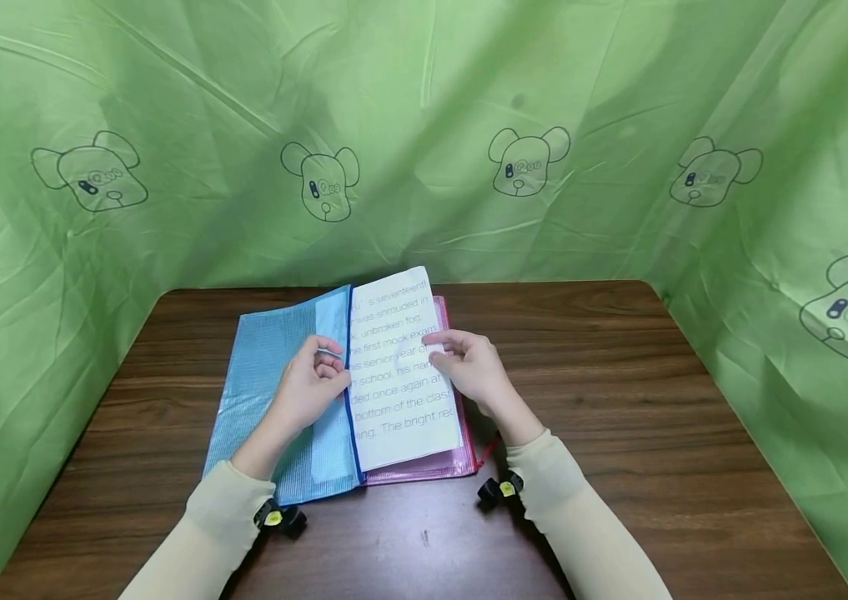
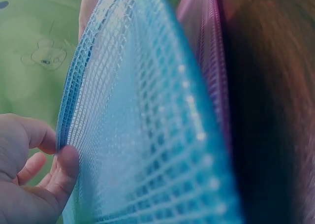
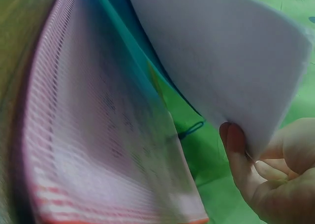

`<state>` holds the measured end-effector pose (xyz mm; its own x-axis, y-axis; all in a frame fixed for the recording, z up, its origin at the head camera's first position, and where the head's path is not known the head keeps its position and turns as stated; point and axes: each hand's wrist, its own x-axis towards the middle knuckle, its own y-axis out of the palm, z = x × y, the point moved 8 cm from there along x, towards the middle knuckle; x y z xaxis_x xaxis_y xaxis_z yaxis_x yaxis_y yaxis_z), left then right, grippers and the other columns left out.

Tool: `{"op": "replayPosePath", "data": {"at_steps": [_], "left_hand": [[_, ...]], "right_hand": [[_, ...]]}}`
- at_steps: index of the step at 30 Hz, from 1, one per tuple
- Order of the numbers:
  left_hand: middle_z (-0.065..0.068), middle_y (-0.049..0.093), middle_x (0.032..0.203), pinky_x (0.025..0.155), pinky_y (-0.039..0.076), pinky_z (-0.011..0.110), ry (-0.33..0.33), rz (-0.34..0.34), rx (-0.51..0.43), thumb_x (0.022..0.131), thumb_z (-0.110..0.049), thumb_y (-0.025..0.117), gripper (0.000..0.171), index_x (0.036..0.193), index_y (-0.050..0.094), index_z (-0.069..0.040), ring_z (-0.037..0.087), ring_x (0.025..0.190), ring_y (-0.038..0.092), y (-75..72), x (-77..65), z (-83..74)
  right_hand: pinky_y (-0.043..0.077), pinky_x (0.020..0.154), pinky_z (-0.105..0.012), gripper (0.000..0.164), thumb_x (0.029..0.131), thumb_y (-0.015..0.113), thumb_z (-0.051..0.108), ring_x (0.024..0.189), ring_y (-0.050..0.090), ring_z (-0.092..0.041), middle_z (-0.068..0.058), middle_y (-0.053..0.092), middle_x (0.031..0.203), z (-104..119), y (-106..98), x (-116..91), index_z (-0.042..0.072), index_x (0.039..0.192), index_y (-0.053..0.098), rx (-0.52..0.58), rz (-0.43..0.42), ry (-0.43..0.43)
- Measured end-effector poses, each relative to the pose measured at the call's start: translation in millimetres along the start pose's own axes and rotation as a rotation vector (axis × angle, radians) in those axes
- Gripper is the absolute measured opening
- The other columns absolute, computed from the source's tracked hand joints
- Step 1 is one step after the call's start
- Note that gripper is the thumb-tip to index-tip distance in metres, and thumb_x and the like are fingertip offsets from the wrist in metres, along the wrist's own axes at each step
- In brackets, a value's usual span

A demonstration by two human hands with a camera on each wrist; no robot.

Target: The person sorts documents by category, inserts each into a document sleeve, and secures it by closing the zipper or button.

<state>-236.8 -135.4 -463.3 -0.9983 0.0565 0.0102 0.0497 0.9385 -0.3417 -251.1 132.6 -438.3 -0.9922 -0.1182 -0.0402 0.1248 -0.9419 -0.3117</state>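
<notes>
A blue mesh zip pouch (image 1: 258, 375) lies with its dark-blue-trimmed edge facing right. White printed paper (image 1: 393, 392) reaches out past that edge, and its left part shows as a paler strip through the blue mesh. My left hand (image 1: 311, 383) pinches the trimmed edge between thumb and forefinger, also seen in the left wrist view, where the blue mesh (image 2: 133, 125) stands raised. With thumb and fingers, my right hand (image 1: 472, 367) pinches the paper's right edge. In the right wrist view the paper (image 3: 221, 51) bends up from the blue pouch.
Beneath the paper lies a pink mesh pouch (image 1: 461, 462) with a red cord (image 1: 489, 450) at its lower right corner. A blue pull loop (image 3: 192, 130) hangs near the pouches. The brown wooden table (image 1: 619, 400) is surrounded by green curtain (image 1: 424, 217) at the back and sides.
</notes>
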Motion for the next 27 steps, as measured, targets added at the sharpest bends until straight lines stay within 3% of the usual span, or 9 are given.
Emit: {"op": "replayPosePath", "data": {"at_steps": [9, 21, 27], "left_hand": [[0.017, 0.065, 0.104, 0.065, 0.062, 0.032, 0.029, 0.009, 0.004, 0.095, 0.003, 0.071, 0.032, 0.124, 0.058, -0.001, 0.027, 0.082, 0.066, 1.4, 0.3, -6.4], [0.016, 0.066, 0.104, 0.065, 0.063, 0.034, 0.051, 0.034, -0.04, 0.092, 0.004, 0.072, 0.032, 0.121, 0.059, -0.002, 0.026, 0.083, 0.067, 9.9, 1.8, -11.7], [0.016, 0.066, 0.105, 0.066, 0.062, 0.031, 0.071, 0.071, -0.05, 0.093, 0.005, 0.072, 0.031, 0.121, 0.059, -0.002, 0.027, 0.085, 0.067, 16.9, 1.7, -13.8]], "right_hand": [[0.064, 0.072, -0.033, 0.028, 0.101, 0.073, 0.001, 0.086, 0.076, -0.019, -0.012, 0.078, 0.115, -3.8, 15.2, 3.4, 0.009, 0.127, 0.081, 0.042, 0.014, 0.017], [0.064, 0.08, -0.033, 0.027, 0.101, 0.075, 0.006, 0.098, 0.078, -0.02, -0.01, 0.079, 0.126, -3.0, 34.4, 1.2, 0.014, 0.127, 0.082, 0.0, 0.025, 0.007], [0.064, 0.079, -0.033, 0.029, 0.101, 0.076, 0.005, 0.094, 0.079, -0.02, -0.01, 0.08, 0.122, -2.5, 48.1, -1.4, 0.012, 0.128, 0.081, -0.022, 0.061, -0.019]]}}
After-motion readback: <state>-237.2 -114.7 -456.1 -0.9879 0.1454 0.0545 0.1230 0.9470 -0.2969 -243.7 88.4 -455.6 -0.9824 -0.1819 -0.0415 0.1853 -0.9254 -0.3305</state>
